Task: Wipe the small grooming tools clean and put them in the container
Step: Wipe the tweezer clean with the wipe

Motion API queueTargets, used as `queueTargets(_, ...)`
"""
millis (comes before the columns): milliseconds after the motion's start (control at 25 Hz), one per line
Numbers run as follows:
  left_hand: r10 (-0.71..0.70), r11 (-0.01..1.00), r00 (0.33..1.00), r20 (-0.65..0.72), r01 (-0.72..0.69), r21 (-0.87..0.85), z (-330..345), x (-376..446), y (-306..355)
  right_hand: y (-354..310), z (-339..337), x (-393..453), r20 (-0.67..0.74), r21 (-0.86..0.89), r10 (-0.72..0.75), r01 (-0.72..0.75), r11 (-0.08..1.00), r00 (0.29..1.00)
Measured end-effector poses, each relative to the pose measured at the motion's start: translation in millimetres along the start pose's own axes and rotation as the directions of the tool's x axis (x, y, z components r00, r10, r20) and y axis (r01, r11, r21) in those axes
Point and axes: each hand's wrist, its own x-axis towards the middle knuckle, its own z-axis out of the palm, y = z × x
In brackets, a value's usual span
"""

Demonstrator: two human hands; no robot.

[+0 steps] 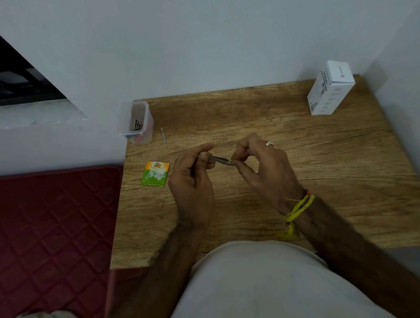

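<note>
Over the middle of the wooden table [328, 165], my left hand [193, 177] pinches one end of a thin metal grooming tool [219, 159]. My right hand [261, 165] pinches the tool's other end between thumb and fingertip. No wipe shows between those fingers. A clear plastic container [137, 123] stands at the table's far left corner with several small tools inside. A thin pale tool [163, 137] lies on the table just right of the container. A green and orange wipe sachet [155, 173] lies left of my left hand.
A white box [329, 88] stands at the far right corner against the wall. A red quilted mat [46, 220] covers the surface left of the table. The wall runs along the table's back and right sides.
</note>
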Motion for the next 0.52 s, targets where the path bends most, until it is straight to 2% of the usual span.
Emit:
queueTargets(120, -0.028, 1.000, 0.999, -0.039, 0.027, -0.014, -5.3, -0.9, -0.5, 9.5, -2.3, 0.0, -0.040, -0.005, 0.074, -0.074, 0.997, 0.996)
queueTargets(280, -0.103, 0.994, 0.995, -0.009, 0.103, -0.030, -8.3, -4.3, -10.2, 3.8, 7.3, 1.8, -0.126, 0.148, 0.140, -0.121, 0.982, 0.982)
queueTargets(440, -0.232, 0.973, 0.972, -0.033, 0.232, 0.011, -14.5, -11.0, -16.0, 5.8, 21.9, 2.9, -0.064, 0.364, 0.374, -0.327, 0.872, 0.925)
queueTargets(520, -0.305, 0.950, 0.951, -0.048, 0.307, 0.048, -19.2, -13.4, -17.9, 12.1, 31.2, 1.9, 0.011, 0.383, 0.437, -0.408, 0.829, 0.899)
